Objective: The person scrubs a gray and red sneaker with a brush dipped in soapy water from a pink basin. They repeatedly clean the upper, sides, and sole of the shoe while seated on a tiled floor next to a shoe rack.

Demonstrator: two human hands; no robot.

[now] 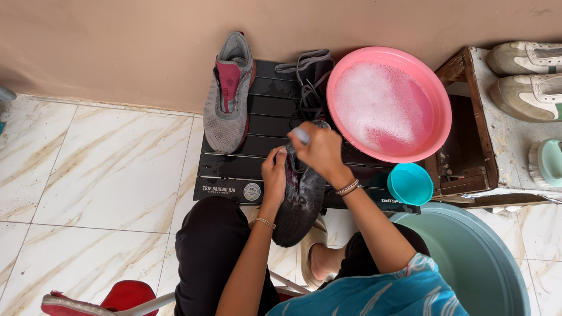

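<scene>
The wet dark shoe (301,196) lies at the front edge of the black slatted tabletop (266,126), its heel overhanging toward the person's knees. The left hand (274,172) is closed around the shoe's left side, fingers curled over the upper. The right hand (319,149) is closed on a brush with a pale handle (301,135), pressed against the shoe's opening.

On the tabletop's front rail sit white lettering at left, a small round grey badge (252,191) beside it, and a second white mark near the right end. A grey shoe with a red tongue (228,96) lies on the tabletop's left part, toe toward the person. Grey laces (307,73) lie at the back. A pink basin of soapy water (389,103) rests on the right part. A small turquoise bowl (410,184) stands just beside it, and a large pale green tub (468,257) stands on the marble floor (105,175). Two white shoes (527,76) sit on a wooden stand (468,146) at right.
</scene>
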